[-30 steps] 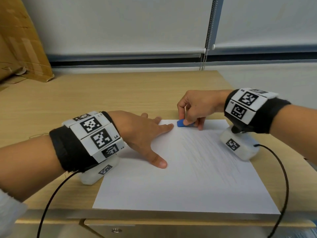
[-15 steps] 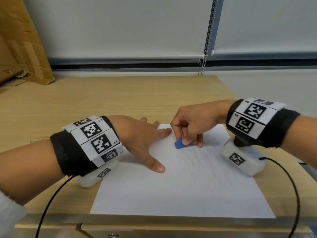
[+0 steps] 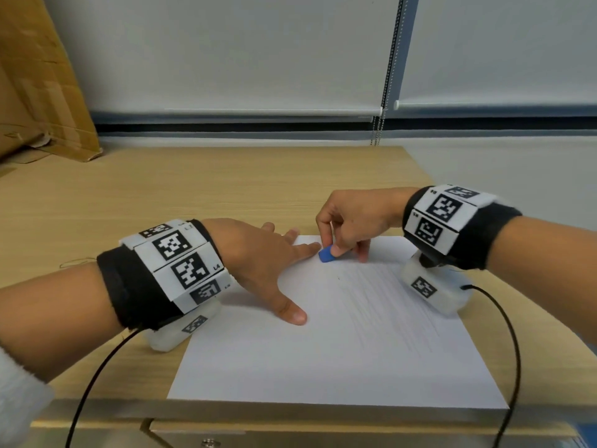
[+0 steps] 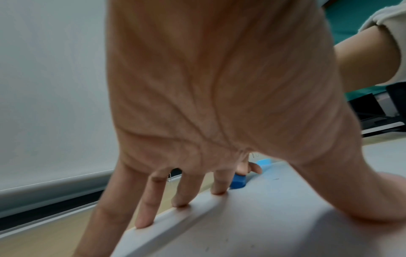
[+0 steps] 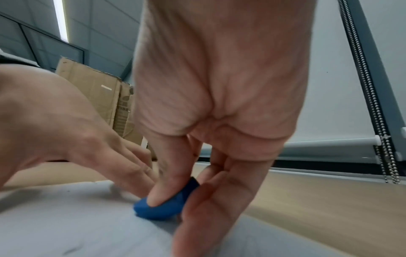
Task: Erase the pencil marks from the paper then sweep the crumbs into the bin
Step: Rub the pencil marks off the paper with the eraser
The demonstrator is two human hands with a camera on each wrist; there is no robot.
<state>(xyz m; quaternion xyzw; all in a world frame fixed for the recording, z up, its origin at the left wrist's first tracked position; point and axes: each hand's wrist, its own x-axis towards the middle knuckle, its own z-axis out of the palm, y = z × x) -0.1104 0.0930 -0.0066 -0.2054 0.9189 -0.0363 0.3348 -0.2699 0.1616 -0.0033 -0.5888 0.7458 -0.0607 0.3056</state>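
A white sheet of paper (image 3: 339, 344) with faint pencil strokes on its right half lies on the wooden desk (image 3: 200, 189). My left hand (image 3: 268, 263) lies flat and spread on the sheet's upper left corner, fingertips (image 4: 217, 191) on its edge. My right hand (image 3: 352, 221) pinches a small blue eraser (image 3: 325, 254) between thumb and fingers and holds it down on the paper near the top edge, just beside my left forefinger. The eraser (image 5: 162, 207) shows under my thumb in the right wrist view, and the eraser (image 4: 238, 181) peeks past my left fingers. No bin is in view.
Flattened cardboard (image 3: 35, 92) leans against the wall at the back left. Roller blinds with a bead chain (image 3: 384, 92) hang behind the desk. Black cables (image 3: 510, 350) trail from both wrist cameras over the desk's front edge. Small dark specks (image 4: 206, 248) lie on the paper.
My right hand slid the eraser from the paper's top edge down and left, then back up a little toward my left forefinger. The left hand stayed pressed on the sheet.
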